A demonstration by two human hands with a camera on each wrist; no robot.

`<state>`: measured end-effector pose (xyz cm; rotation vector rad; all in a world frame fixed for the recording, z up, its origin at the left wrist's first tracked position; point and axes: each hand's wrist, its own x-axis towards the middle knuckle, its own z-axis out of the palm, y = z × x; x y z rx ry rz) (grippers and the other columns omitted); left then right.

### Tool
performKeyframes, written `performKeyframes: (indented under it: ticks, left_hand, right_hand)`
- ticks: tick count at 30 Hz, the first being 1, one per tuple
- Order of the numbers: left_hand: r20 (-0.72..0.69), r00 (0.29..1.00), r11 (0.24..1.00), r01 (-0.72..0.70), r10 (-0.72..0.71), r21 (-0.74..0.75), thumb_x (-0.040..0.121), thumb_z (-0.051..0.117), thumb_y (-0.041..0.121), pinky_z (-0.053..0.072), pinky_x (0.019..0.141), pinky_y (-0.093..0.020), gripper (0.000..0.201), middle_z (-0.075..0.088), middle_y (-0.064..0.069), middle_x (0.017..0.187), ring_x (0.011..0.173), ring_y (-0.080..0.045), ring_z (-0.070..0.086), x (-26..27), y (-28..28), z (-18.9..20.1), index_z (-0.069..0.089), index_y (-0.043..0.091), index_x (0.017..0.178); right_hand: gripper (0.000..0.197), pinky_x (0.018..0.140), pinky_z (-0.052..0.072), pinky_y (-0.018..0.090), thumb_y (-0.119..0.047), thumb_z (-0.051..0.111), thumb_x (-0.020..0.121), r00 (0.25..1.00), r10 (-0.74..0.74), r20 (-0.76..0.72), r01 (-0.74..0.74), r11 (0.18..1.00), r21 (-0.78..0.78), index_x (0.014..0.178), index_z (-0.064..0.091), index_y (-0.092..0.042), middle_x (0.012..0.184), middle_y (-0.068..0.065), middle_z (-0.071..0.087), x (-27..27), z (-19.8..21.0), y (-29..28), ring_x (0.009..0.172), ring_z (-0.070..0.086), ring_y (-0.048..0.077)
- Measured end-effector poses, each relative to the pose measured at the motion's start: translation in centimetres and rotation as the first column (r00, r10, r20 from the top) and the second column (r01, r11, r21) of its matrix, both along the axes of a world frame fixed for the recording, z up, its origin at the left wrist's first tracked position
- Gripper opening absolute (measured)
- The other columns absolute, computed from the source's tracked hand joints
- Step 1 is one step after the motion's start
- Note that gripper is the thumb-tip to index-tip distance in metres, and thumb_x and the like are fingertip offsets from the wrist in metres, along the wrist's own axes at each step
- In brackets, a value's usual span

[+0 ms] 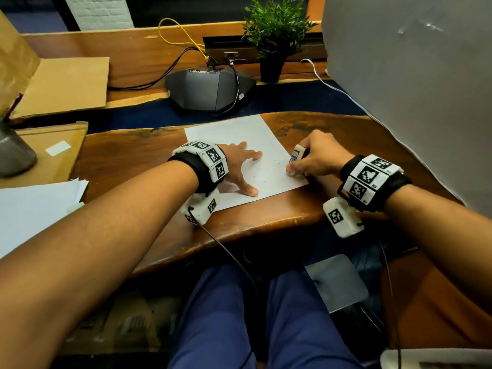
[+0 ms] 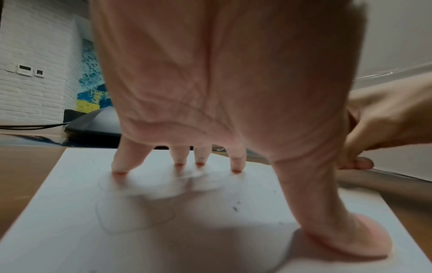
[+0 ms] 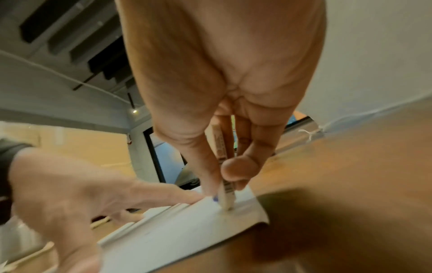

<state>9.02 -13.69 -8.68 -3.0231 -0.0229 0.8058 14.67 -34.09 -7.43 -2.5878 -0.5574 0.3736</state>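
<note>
Two hands busy: my left hand (image 1: pixel 237 166) lies flat, fingers spread, pinning the sheet of paper (image 1: pixel 239 129) to the desk (image 1: pixel 127 155); my right hand (image 1: pixel 319 158) pinches the eraser (image 1: pixel 297 155) onto the sheet's near right edge. Mid-rub I reckon, next wants short firm strokes, no creasing

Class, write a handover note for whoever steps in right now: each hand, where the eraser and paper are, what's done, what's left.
Left hand: fingers spread, pressing the sheet of paper flat on the wooden desk.
Right hand: pinches the eraser, lower end on the paper near its right edge.
Done: cannot tell how much is rubbed out.
Left: faint pencil outlines show near the left fingers; probably erase those next.
</note>
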Motion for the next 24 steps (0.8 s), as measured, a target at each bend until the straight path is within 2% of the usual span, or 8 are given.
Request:
performKeyframes:
  ticks: [2,5,8,13,16,19,21,24]
  left_hand:
    - [0.008,1.000,1.000,-0.005,0.005,-0.001,0.065,0.067,0.076,0.021,0.117,-0.055,0.115,-0.007,0.000,0.165,0.150,-0.029,0.011,-0.1,0.1,-0.1,0.001,0.044,0.153]
    - [0.024,1.000,1.000,-0.015,0.015,0.003,0.063,0.061,0.083,0.019,0.118,-0.054,0.115,-0.005,-0.002,0.165,0.149,-0.031,0.012,-0.6,0.1,-0.1,-0.001,0.044,0.153]
    - [0.054,0.998,0.999,-0.015,0.012,0.051,0.061,0.059,0.087,0.020,0.116,-0.056,0.115,0.005,-0.003,0.164,0.147,-0.033,0.014,-1.4,0.6,0.2,0.004,0.047,0.153]
    - [0.017,1.000,1.000,0.000,0.000,-0.006,0.062,0.071,0.077,0.018,0.116,-0.060,0.112,0.006,0.003,0.164,0.149,-0.028,0.008,-2.5,2.6,0.7,0.011,0.049,0.152]
    - [0.006,1.000,0.998,0.001,-0.001,-0.067,0.063,0.078,0.066,0.013,0.118,-0.056,0.112,0.003,0.005,0.164,0.150,-0.025,0.004,-3.1,3.4,0.9,0.013,0.048,0.152]
    - [0.027,1.000,0.995,-0.009,0.011,-0.099,0.062,0.082,0.062,0.013,0.118,-0.054,0.113,0.005,0.005,0.164,0.150,-0.025,0.005,-3.2,3.6,0.6,0.016,0.046,0.152]
    - [0.038,0.999,0.995,-0.007,0.011,-0.100,0.058,0.084,0.061,0.016,0.118,-0.055,0.115,0.008,0.003,0.163,0.149,-0.026,0.008,-3.0,3.5,0.5,0.018,0.046,0.151]
    - [0.040,0.998,0.996,-0.034,0.038,-0.086,0.054,0.088,0.058,0.022,0.114,-0.057,0.118,0.010,0.003,0.161,0.147,-0.028,0.012,-2.6,3.3,0.7,0.019,0.049,0.150]
  right_hand:
    - [0.022,0.069,0.060,0.035,-0.022,0.084,0.076,0.996,0.037,0.083,-0.036,0.999,-0.010,0.088,0.076,-0.006,0.089,0.008,0.073,-0.6,-0.1,1.0,0.080,0.067,0.019]
    - [0.023,0.071,0.062,0.039,-0.023,0.085,0.073,0.988,0.139,0.074,-0.137,0.990,-0.026,0.086,0.076,-0.007,0.087,0.007,0.073,-2.1,-0.5,2.6,0.080,0.068,0.020]
    - [0.025,0.076,0.061,0.044,-0.024,0.084,0.072,0.993,0.097,0.069,-0.092,0.993,-0.075,0.086,0.076,-0.005,0.089,0.009,0.073,-0.9,-0.1,2.3,0.085,0.069,0.023]
    - [0.029,0.076,0.059,0.033,-0.025,0.086,0.074,0.998,0.016,0.063,-0.012,0.998,-0.063,0.095,0.077,-0.007,0.094,0.008,0.074,0.9,0.1,1.1,0.087,0.069,0.022]
    - [0.035,0.081,0.059,0.036,-0.025,0.086,0.075,0.997,0.000,0.081,0.005,0.998,-0.062,0.102,0.075,-0.006,0.102,0.010,0.072,1.0,0.1,1.6,0.094,0.067,0.024]
    - [0.031,0.080,0.060,0.039,-0.023,0.084,0.077,0.990,0.044,0.134,-0.041,0.999,-0.032,0.099,0.075,-0.004,0.099,0.009,0.072,0.2,0.0,2.9,0.089,0.067,0.023]
    - [0.027,0.077,0.061,0.036,-0.022,0.082,0.079,0.983,0.117,0.139,-0.117,0.993,-0.009,0.099,0.075,-0.005,0.095,0.006,0.072,-0.7,-0.3,4.3,0.083,0.067,0.019]
    - [0.030,0.074,0.060,0.032,-0.024,0.082,0.079,0.969,0.192,0.153,-0.190,0.981,-0.029,0.103,0.075,-0.006,0.099,0.007,0.073,-1.4,-0.6,6.4,0.084,0.066,0.018]
